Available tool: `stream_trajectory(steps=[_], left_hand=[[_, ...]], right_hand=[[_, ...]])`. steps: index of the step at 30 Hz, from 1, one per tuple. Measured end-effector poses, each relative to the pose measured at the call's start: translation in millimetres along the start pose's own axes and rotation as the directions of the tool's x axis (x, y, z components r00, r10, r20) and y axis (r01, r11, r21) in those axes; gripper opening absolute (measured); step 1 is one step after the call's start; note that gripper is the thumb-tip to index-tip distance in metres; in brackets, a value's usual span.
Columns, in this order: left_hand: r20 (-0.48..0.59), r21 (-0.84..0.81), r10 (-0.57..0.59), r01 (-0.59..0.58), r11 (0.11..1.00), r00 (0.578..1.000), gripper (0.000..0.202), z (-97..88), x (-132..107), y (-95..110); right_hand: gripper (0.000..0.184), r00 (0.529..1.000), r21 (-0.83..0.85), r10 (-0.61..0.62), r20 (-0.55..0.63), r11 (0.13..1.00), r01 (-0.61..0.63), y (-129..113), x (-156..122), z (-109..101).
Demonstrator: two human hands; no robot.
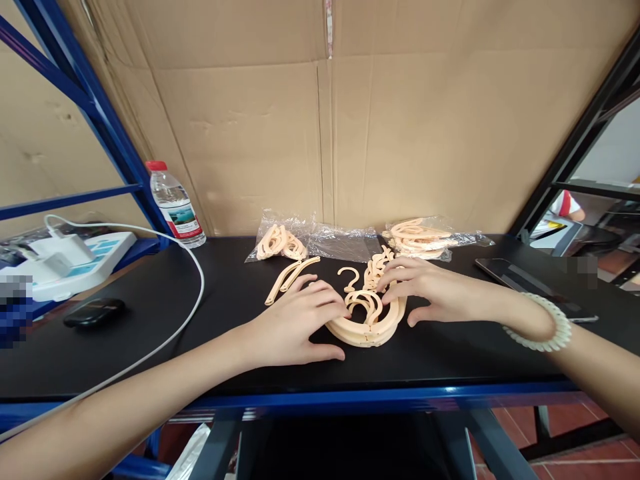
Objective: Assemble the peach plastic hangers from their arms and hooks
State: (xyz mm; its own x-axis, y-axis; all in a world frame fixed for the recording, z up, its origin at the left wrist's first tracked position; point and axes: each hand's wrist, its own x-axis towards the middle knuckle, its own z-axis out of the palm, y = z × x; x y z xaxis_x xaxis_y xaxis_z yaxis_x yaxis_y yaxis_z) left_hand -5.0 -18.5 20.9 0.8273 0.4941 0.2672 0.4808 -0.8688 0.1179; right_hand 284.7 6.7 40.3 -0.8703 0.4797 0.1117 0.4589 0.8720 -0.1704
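Observation:
A stack of curved peach plastic hanger pieces (367, 327) lies on the black table (210, 320) in front of me. My left hand (295, 327) rests flat at its left side, fingers stretched onto the pieces, thumb on the table. My right hand (430, 293) lies at the right side, fingers extended over the top of the stack, a pale bead bracelet (543, 330) on its wrist. A loose hook piece (350, 277) lies just behind the stack. Two long curved pieces (290, 277) lie to the left behind my left hand.
Clear bags of more peach pieces (280, 243) (420, 237) lie at the back against a cardboard wall. A water bottle (175, 207), a white power strip with cable (75, 257), a black mouse (94, 311) stand left; a dark phone (510, 273) lies right.

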Motion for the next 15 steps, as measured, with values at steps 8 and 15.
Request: stream_trajectory(steps=[8,15], left_hand=[[0.050,0.018,0.010,-0.011,1.000,0.999,0.013,-0.8,2,-7],[0.072,-0.030,0.058,-0.056,0.998,0.996,0.009,-1.9,7,-10]], right_hand=[[0.020,0.985,-0.086,-0.013,0.170,0.996,0.028,3,32,-5],[0.022,0.980,-0.028,-0.031,0.197,0.999,0.037,1,34,-7]])
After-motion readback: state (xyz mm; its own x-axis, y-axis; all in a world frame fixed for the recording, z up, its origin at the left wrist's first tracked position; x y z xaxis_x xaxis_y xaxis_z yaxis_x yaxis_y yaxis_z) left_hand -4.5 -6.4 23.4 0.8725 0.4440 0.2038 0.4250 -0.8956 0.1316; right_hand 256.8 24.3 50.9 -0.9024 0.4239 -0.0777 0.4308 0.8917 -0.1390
